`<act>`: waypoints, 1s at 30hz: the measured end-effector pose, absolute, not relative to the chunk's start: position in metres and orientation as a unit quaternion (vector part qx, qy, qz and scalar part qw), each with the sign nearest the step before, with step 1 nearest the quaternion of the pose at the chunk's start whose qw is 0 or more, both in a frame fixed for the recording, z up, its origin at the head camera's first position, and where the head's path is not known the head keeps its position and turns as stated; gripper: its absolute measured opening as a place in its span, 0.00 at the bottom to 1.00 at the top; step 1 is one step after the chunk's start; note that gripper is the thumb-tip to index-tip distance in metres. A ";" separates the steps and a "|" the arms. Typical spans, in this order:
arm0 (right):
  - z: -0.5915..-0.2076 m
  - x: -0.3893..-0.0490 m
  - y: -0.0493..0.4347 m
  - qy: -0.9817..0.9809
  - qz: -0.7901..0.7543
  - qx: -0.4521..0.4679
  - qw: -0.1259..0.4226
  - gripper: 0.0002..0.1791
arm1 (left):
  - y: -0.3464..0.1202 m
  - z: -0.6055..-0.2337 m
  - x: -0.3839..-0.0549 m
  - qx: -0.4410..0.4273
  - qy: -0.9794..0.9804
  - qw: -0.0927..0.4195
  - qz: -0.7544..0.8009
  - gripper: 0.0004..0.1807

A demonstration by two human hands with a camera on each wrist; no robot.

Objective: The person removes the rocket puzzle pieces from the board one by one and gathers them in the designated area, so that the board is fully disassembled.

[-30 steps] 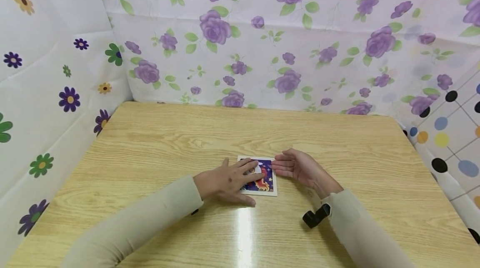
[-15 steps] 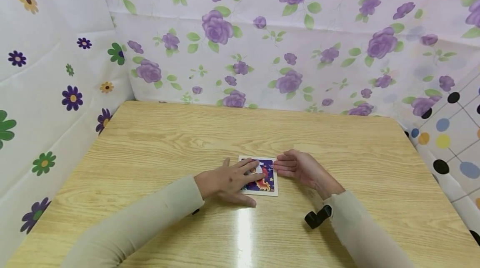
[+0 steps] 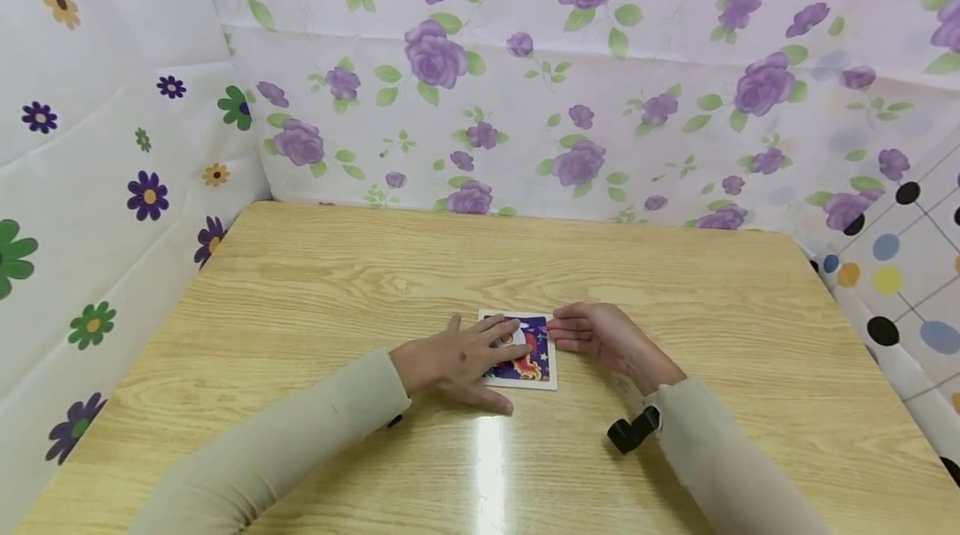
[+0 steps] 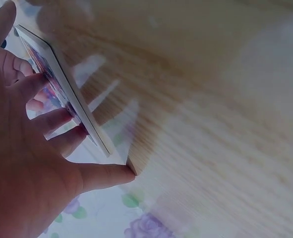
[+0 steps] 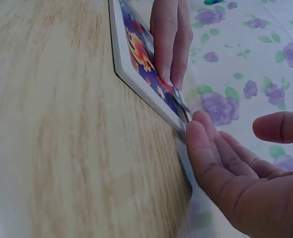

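Note:
A small square picture board (image 3: 534, 368) with a white border and a purple, red and yellow picture lies flat on the wooden table. My left hand (image 3: 465, 358) rests on it with spread fingers, covering the left part of the picture; its thumb lies off the near edge. At the board's right edge is my right hand (image 3: 603, 337), palm turned inward and fingers loosely extended. In the right wrist view, its fingertips (image 5: 198, 134) are at the board's corner, the thumb apart. A thin dark-edged piece (image 5: 181, 101) appears slightly raised there, beside the left fingers.
The wood-grain table (image 3: 337, 268) extends around the board. A flowered cloth (image 3: 510, 110) hangs behind it, with more patterned cloth at both sides. A black wrist device (image 3: 632, 430) sticks out below my right wrist. Light reflects off the near tabletop.
My right hand turns slightly at the board's right edge, its upper fingers and thumb a little more bent. The left hand and the board stay put; the head view shifts slightly.

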State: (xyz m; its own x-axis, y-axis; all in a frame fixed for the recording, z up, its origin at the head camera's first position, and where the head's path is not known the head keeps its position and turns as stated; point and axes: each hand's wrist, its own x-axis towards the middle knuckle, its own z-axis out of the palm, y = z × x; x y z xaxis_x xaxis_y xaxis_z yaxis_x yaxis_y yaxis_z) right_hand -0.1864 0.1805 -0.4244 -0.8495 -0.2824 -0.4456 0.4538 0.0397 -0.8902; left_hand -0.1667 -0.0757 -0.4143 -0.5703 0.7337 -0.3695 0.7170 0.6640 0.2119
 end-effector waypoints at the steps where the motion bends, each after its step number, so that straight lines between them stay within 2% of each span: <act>1: -0.424 -0.187 0.180 0.674 -0.686 0.065 0.265 0.25 | -0.076 -0.414 -0.167 0.409 0.886 0.217 0.020 0.49; 9: -0.425 -0.193 0.171 0.709 -0.656 0.049 0.255 0.23 | -0.075 -0.413 -0.170 0.411 0.885 0.219 0.012 0.50; 23: -0.428 -0.197 0.160 0.781 -0.572 0.054 0.244 0.11 | -0.075 -0.414 -0.167 0.403 0.889 0.217 0.023 0.51; 30: -0.424 -0.202 0.174 0.795 -0.558 0.040 0.236 0.11 | -0.074 -0.412 -0.167 0.401 0.891 0.214 0.017 0.51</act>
State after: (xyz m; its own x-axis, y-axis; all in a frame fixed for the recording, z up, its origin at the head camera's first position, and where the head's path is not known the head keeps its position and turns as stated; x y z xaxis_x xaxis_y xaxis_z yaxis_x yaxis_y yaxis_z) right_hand -0.2016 0.1738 -0.4243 -0.8850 -0.2006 -0.4202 0.3269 0.3748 -0.8676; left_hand -0.1672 -0.0744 -0.4118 -0.5871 0.7209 -0.3683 0.7067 0.6783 0.2012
